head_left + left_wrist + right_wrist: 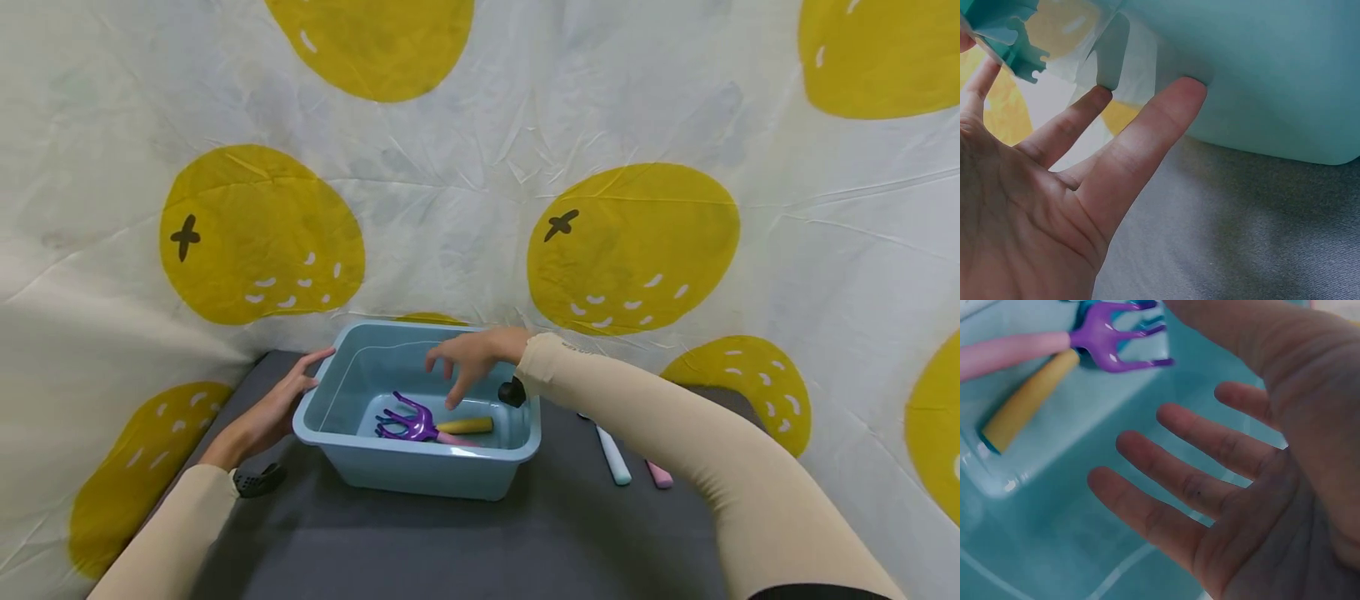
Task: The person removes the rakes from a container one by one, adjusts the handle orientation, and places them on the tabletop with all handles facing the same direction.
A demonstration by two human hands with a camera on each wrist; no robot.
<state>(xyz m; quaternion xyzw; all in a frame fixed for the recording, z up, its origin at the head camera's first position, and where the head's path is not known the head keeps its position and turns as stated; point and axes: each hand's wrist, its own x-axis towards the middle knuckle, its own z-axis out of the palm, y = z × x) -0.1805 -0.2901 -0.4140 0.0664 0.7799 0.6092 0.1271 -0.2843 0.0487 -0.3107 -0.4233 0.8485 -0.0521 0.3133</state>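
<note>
A light blue plastic basin (420, 475) stands upright on the dark grey cloth. At its left rim, my left hand (273, 406) rests with extended fingers; the left wrist view has the thumb (1147, 137) against the outer wall. My right hand (476, 356) hovers over the inside of the basin, fingers spread and holding nothing. Below it on the basin floor lies a purple hand rake (1100, 337) with a pink handle, across a second tool with a yellow handle (1029, 406). That tool's teal head is partly hidden under the rake.
Right of the basin, a tool with a pale blue handle (613, 457) and one with a pink handle (660, 476) lie on the cloth, partly hidden by my right sleeve. Behind everything hangs a white curtain (450, 225) with large yellow fruit prints.
</note>
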